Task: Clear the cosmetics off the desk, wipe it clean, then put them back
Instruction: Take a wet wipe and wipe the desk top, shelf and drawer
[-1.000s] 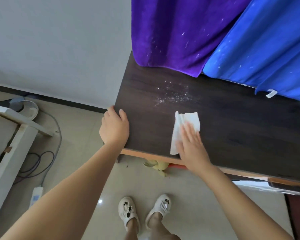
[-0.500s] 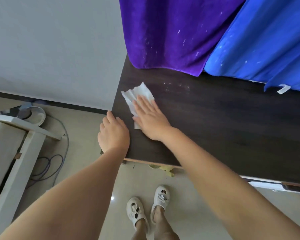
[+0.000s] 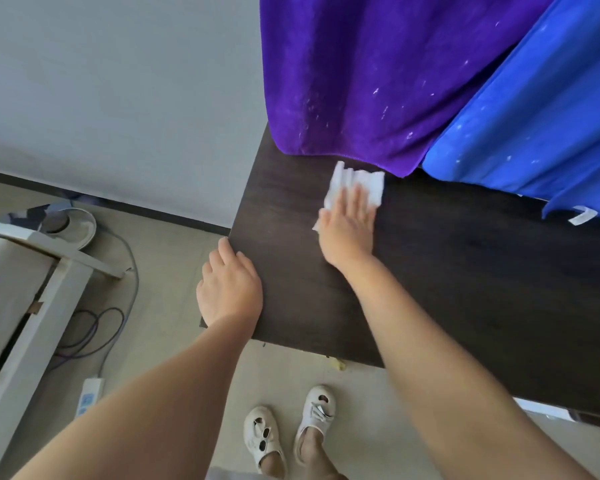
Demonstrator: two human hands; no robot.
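A dark wooden desk [image 3: 465, 289] fills the right half of the view, with no cosmetics on it. My right hand [image 3: 347, 230] lies flat on a white wipe [image 3: 361, 183], pressing it on the desk near the back edge, just below the purple cloth. My left hand [image 3: 227, 289] rests palm down on the desk's left front corner, fingers together, holding nothing.
A purple cloth [image 3: 361, 71] and a blue cloth [image 3: 541, 116] hang over the desk's back edge. On the floor to the left are a white frame [image 3: 32, 306], cables [image 3: 94, 327] and a power strip [image 3: 89, 396]. My feet in white shoes [image 3: 288, 431] stand before the desk.
My right hand slid the wipe from the front edge to the left side, then back and right toward the purple cloth. The white specks on the desk are gone. My left hand stayed put.
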